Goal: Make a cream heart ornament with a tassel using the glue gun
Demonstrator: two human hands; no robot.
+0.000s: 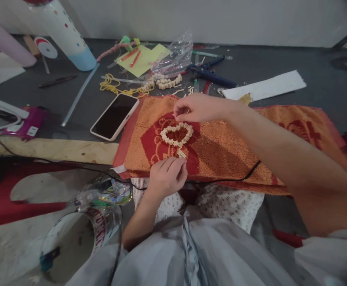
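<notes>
A heart-shaped ring of small cream sticks point(177, 134) lies on an orange and red towel point(221, 147) in front of me. My right hand point(201, 108) rests just above the heart's top edge, its fingertips pinched together; what they hold, if anything, is too small to name. My left hand point(167, 174) is below the heart, fingers curled around a few small cream sticks point(181, 153) that poke out toward the heart's bottom tip.
A phone point(115, 116) lies left of the towel. Behind are more cream sticks point(169, 82), yellow cord point(110, 85), a plastic bag point(175, 55), blue pliers point(210, 72), yellow paper point(145, 59) and a white strip point(264, 86). A tin point(80, 234) and wooden plank point(51, 150) sit at left.
</notes>
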